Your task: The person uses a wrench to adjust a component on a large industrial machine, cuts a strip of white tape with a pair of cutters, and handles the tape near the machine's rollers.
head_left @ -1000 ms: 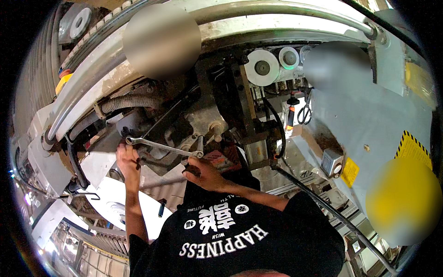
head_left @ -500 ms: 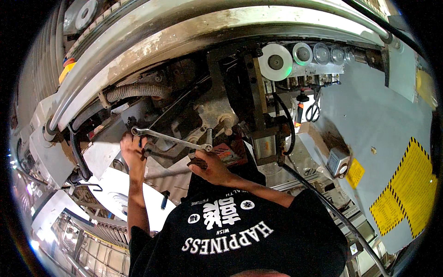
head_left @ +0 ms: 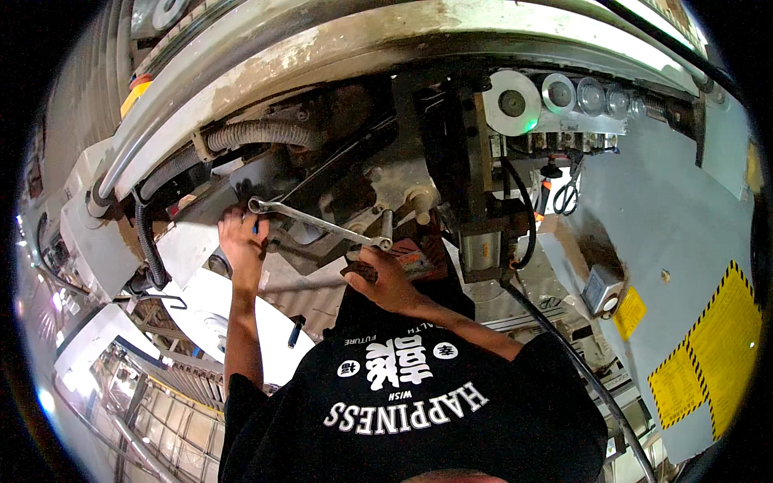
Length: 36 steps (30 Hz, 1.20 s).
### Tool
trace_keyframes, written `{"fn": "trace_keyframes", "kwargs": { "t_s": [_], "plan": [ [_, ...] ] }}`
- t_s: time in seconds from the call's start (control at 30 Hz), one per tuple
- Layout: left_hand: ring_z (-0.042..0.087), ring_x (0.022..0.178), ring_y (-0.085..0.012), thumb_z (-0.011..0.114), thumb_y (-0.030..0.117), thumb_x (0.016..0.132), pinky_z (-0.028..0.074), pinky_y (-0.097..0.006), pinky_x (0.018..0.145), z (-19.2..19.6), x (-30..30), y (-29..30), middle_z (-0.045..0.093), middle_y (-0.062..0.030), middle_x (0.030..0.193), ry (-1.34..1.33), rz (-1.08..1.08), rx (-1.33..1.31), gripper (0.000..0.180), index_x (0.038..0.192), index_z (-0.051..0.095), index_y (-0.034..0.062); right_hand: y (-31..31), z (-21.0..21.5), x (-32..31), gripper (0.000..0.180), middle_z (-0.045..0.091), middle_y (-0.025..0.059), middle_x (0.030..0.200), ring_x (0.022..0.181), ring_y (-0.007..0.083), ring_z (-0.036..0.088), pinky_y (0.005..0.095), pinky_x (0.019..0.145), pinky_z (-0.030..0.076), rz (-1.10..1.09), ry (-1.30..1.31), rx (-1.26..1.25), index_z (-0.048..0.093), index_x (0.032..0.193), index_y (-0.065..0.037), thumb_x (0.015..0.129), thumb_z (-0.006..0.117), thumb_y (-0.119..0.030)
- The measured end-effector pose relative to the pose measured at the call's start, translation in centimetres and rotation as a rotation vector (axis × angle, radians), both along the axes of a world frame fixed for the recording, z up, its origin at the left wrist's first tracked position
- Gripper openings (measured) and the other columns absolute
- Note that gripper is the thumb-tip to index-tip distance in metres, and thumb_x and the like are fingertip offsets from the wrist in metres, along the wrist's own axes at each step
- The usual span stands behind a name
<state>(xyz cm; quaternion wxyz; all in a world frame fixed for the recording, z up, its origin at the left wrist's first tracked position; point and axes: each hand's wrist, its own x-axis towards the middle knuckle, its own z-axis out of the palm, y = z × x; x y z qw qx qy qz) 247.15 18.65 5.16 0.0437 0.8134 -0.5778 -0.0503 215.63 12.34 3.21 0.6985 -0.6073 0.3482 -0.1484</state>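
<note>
A long steel wrench [head_left: 322, 224] slants across the front of a greasy machine mechanism [head_left: 398, 189], its ring end at the left and its other end lower right. My right hand [head_left: 389, 282] is closed at that lower right end. Its thumb sticks out below, and the wrench partly covers the fingertips. Beside the left ring end, my left hand [head_left: 243, 240] is raised with its fingers bent. A small blue thing [head_left: 256, 226] shows at those fingers, too small to name. Behind the wrench are a metal lever and a round bolt head [head_left: 423, 216].
A ribbed hose [head_left: 258, 134] runs above my left hand. To the right stand a dark upright bracket [head_left: 477, 177], a black cable [head_left: 530, 217] and a row of round discs [head_left: 512, 103]. Scissors [head_left: 568, 197] hang by an orange-handled tool [head_left: 543, 197]. Yellow labels [head_left: 725, 346] mark the grey panel.
The view has shifted, moving the scene rightward. My left hand has moved slightly away from the wrench's ring end, and the blue thing now shows. My right hand keeps its place at the other end.
</note>
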Motion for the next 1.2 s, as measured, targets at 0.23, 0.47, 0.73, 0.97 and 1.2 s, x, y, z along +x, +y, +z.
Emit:
{"fn": "trace_keyframes", "kwargs": {
  "t_s": [0.23, 0.47, 0.73, 0.97, 1.2],
  "plan": [
    [0.062, 0.093, -0.0372, 0.078, 0.015, 0.082, 0.048, -0.047, 0.08, -0.8, -1.1, -0.8, 0.067, -0.0151, 0.096, 0.077, 0.012, 0.069, 0.018, 0.095, 0.071, 0.0041, -0.7, 0.1, -0.6, 0.056, 0.069, 0.0232, 0.118, 0.109, 0.0373, 0.067, 0.0463, 0.096, 0.052, 0.143, 0.105, 0.164, 0.058, 0.134, 0.001, 0.093, 0.077, -0.032],
    [0.06, 0.093, -0.0376, 0.079, 0.015, 0.083, 0.047, -0.047, 0.082, 0.5, -0.7, -0.1, 0.067, -0.0144, 0.093, 0.03, 0.03, 0.021, 0.017, 0.094, 0.071, 0.0041, -0.7, 0.5, 0.3, 0.032, 0.053, 0.0117, 0.092, 0.087, 0.0241, 0.056, 0.0396, 0.077, 0.047, -0.008, -0.02, -0.003, 0.058, 0.104, 0.001, 0.098, 0.072, -0.027],
    [0.06, 0.094, -0.0376, 0.078, 0.014, 0.084, 0.045, -0.046, 0.083, 0.9, -1.0, -1.2, 0.066, -0.0145, 0.094, 0.167, -0.101, 0.058, 0.014, 0.091, 0.071, 0.0044, -1.0, 0.2, -0.5, 0.055, 0.066, 0.0243, 0.125, 0.115, 0.0385, 0.066, 0.0453, 0.099, 0.052, 0.159, 0.103, 0.134, 0.059, 0.133, 0.003, 0.094, 0.075, -0.032],
    [0.059, 0.086, -0.033, 0.075, 0.016, 0.087, 0.044, -0.045, 0.083, -0.2, -1.0, 0.8, 0.064, -0.011, 0.084, 0.101, 0.039, 0.038, 0.013, 0.086, 0.068, 0.0051, -0.5, 0.1, -0.3, 0.058, 0.065, 0.0254, 0.126, 0.12, 0.0402, 0.064, 0.0463, 0.103, 0.05, 0.118, 0.083, 0.137, 0.059, 0.135, 0.003, 0.094, 0.075, -0.036],
    [0.061, 0.082, -0.0343, 0.076, 0.018, 0.088, 0.047, -0.045, 0.086, 0.5, -1.8, -1.8, 0.065, -0.0119, 0.081, 0.176, -0.065, -0.058, 0.014, 0.087, 0.071, 0.005, -0.3, -0.1, 0.1, 0.032, 0.047, 0.0095, 0.087, 0.08, 0.0208, 0.051, 0.0376, 0.072, 0.044, -0.001, -0.032, 0.025, 0.053, 0.103, -0.001, 0.098, 0.072, -0.025]
  ]
}}
